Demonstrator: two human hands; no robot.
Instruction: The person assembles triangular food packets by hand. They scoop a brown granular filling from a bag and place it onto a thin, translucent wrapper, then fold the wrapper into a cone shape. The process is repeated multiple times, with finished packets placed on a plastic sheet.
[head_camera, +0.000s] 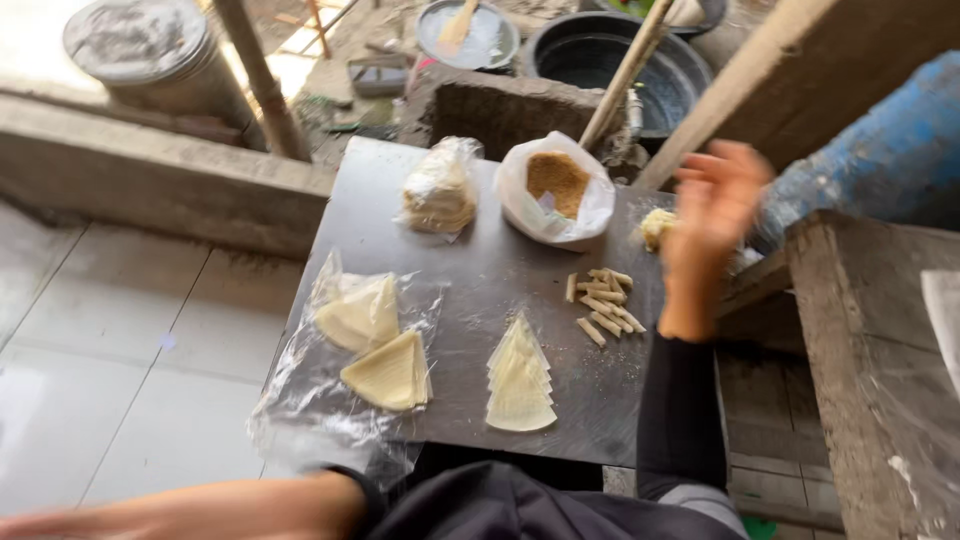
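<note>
Left hand (200, 510) blurred along the bottom edge, right hand (712, 225) raised over the far side of the dark board (480, 280).

Left fingers out of frame, spread impossible to tell; nothing seen in the grip. Right fingers loosely spread, empty, hovering above the pile of rolled sticks (605, 303) and near the open bag of crumbs (557, 190). Stack of triangular wrappers (519, 380) mid-board, untouched. Likely risk: a sweeping sleeve scattering the sticks, or a knock tipping the crumb bag off the edge.
</note>
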